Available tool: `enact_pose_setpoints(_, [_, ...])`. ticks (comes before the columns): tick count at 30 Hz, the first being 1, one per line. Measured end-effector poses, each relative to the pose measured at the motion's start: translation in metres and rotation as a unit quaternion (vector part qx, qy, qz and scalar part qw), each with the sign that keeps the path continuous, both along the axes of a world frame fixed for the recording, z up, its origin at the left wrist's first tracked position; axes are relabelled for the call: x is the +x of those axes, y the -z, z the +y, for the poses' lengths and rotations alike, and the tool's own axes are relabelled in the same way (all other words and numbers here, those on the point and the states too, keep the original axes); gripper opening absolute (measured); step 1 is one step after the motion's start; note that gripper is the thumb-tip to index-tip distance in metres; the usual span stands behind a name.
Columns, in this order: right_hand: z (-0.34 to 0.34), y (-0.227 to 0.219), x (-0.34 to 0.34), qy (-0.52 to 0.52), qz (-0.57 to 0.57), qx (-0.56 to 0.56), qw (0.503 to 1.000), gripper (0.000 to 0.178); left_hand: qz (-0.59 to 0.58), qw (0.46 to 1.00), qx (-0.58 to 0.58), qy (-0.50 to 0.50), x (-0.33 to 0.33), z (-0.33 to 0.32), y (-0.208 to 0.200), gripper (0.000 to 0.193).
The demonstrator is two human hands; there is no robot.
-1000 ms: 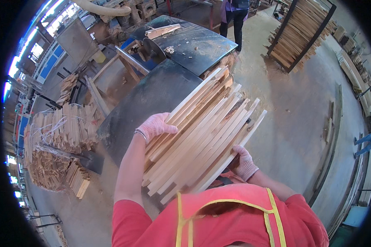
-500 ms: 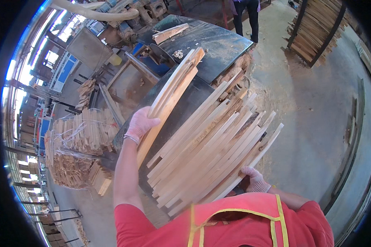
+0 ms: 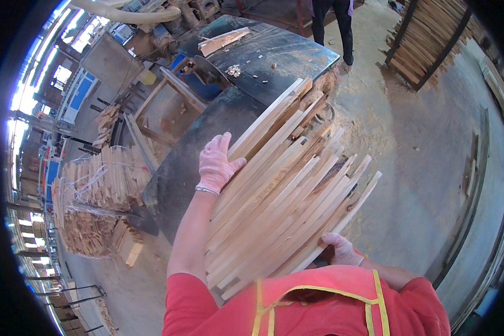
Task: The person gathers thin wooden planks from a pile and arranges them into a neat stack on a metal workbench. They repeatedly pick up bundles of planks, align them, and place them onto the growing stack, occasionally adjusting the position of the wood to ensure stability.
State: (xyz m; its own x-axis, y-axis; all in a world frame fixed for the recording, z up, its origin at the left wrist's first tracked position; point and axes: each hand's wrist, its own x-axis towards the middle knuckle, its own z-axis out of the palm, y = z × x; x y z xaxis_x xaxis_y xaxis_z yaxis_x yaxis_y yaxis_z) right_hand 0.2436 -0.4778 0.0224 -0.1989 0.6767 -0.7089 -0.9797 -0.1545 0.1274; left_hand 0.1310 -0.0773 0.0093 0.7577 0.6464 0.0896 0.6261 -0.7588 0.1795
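Note:
A slanting stack of pale wooden strips lies on the dark machine table in front of me. My left hand, in a pinkish-white glove, lies against the left side of the stack. Its fingers are stretched out and the thumb points to the right over the wood. Under that hand the strips at the left edge reach farther out than the others. My right hand, also gloved, is closed at the near right edge, on the outermost strip. Part of its fingers is hidden behind the wood.
The dark tabletop extends beyond the stack, with wood scraps and chips on it. A saw blade guard stands left of centre. Wrapped bundles of wood are at the left, a loaded rack far right. Another person stands behind.
My left hand has moved right, bringing the strips it held down against the stack's left side, and its fingers have opened. My right hand stays at the right edge.

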Motion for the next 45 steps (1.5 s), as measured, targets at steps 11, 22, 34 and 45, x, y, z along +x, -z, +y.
enact_pose_setpoints(11, [-0.004, 0.030, -0.012, 0.013, -0.108, -0.017, 0.994, 0.060, 0.135, 0.965, 0.185, 0.130, 0.003, -0.011, 0.000, 0.035])
enact_pose_setpoints(22, [-0.010, 0.058, -0.017, 0.027, -0.125, -0.024, 0.991, 0.057, 0.138, 0.986, -0.083, 0.037, 0.035, -0.001, -0.005, 0.035])
enact_pose_setpoints(34, [-0.004, 0.029, -0.007, 0.016, -0.068, -0.005, 0.998, 0.060, 0.032, 0.972, -0.223, -0.060, -0.005, 0.055, 0.010, 0.068])
enact_pose_setpoints(45, [-0.011, 0.054, -0.006, 0.011, -0.034, 0.029, 0.999, 0.058, -0.017, 0.970, -0.228, -0.083, -0.028, 0.039, -0.016, 0.049])
